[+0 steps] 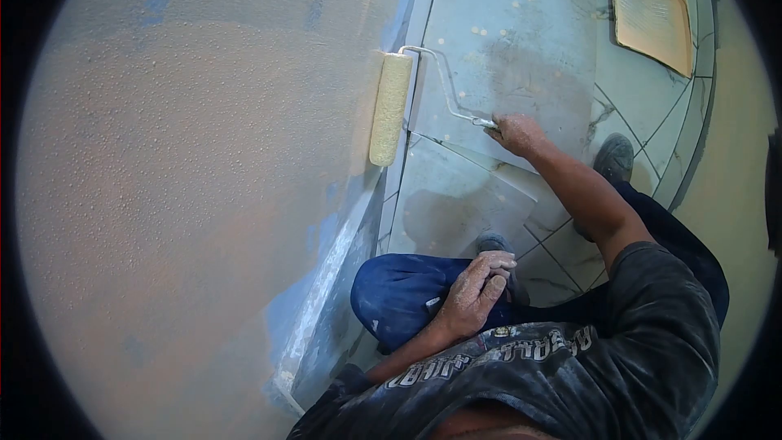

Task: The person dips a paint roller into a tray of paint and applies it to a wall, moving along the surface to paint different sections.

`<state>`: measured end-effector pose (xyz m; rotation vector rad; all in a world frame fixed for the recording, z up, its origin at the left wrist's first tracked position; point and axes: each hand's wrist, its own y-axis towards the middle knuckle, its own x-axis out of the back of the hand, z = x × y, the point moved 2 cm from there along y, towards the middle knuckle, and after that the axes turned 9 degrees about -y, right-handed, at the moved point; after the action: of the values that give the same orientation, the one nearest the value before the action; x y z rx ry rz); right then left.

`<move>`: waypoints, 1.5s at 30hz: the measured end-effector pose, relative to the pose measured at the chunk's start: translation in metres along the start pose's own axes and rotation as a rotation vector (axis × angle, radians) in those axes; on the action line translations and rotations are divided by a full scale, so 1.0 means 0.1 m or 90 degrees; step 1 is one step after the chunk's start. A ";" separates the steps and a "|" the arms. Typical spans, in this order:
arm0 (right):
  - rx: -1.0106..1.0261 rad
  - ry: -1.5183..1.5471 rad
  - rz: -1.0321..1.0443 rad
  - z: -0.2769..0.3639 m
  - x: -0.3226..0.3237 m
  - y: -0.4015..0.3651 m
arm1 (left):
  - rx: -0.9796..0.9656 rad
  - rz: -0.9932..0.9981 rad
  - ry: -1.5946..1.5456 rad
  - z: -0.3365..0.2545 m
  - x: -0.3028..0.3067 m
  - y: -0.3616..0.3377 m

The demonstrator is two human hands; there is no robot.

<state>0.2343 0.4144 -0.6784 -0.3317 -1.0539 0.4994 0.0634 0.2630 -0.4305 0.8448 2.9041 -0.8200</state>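
Note:
My right hand [519,135] is closed around the handle end of a paint roller [390,110]. The roller's bent wire frame runs from the handle up to the pale yellow, paint-soaked sleeve, which lies against the lower edge of the wall [204,130]. Thick, textured beige paint covers much of that wall, with blue patches showing near its bottom. My left hand [474,293], dusted with white, rests over my bent leg with its fingers stretched out and holds nothing.
A paint tray [650,8] with yellowish-beige paint stands at the upper right. Sheets [505,41] spotted with paint drips lie over the marbled floor tiles [648,110]. A skirting strip [415,12] runs along the wall's foot. Another wall [737,155] rises on the right.

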 end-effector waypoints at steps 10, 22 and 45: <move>0.006 -0.009 -0.007 -0.10 -0.07 0.03 | -0.019 -0.008 0.008 0.05 0.00 -0.01; 0.008 -0.020 -0.010 -0.14 -0.06 0.04 | -0.034 -0.009 0.019 0.05 -0.02 -0.03; 0.088 0.135 -0.094 0.66 0.45 -0.14 | -0.036 -0.008 0.026 -0.01 -0.03 -0.01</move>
<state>0.1969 0.4283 -0.6080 -0.1781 -0.8260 0.3935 0.0656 0.2613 -0.4283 0.8488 2.9558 -0.7266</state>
